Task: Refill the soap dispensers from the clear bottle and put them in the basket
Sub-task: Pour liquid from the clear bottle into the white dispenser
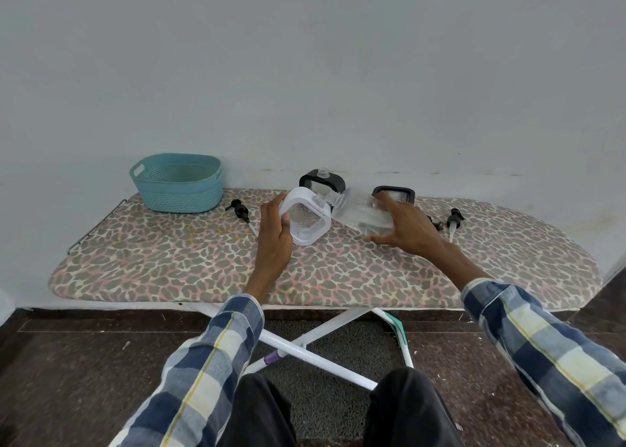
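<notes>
My left hand (274, 233) grips a white-framed soap dispenser (306, 221), tilted to the right with its open neck up. My right hand (408, 226) holds the clear bottle (360, 211) tipped on its side, its mouth right at the dispenser's neck. Behind them stand two black-framed dispensers, one with an open neck (321, 180) and one partly hidden behind my right hand (394, 194). The teal basket (176, 182) sits at the far left of the ironing board and looks empty.
The leopard-print ironing board (203, 263) stands against a grey wall. A black pump head (240, 209) lies right of the basket, and two more pump heads (452, 221) lie at the right behind my right wrist. White crossed legs show below.
</notes>
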